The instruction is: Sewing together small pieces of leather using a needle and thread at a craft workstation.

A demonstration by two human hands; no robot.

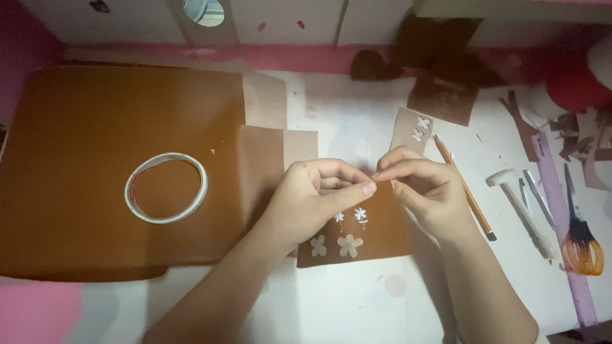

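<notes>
While both hands meet mid-tabletop, left hand (312,194) & right hand (421,188) have fingers pressed together, pinching something too small to identify above the brown leather piece with pale flower cutouts (376,232). Best w/ steady wrists, gentle pinch, working close over the piece.

A small brown card (366,232) lies flat on the desk (357,306), decorated with pale paper flowers (349,244) along its near edge.

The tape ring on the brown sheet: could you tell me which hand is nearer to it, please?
The left hand is nearer: the tape ring lies to its left on the brown sheet. The right hand is farther off, beyond the left hand.
</notes>
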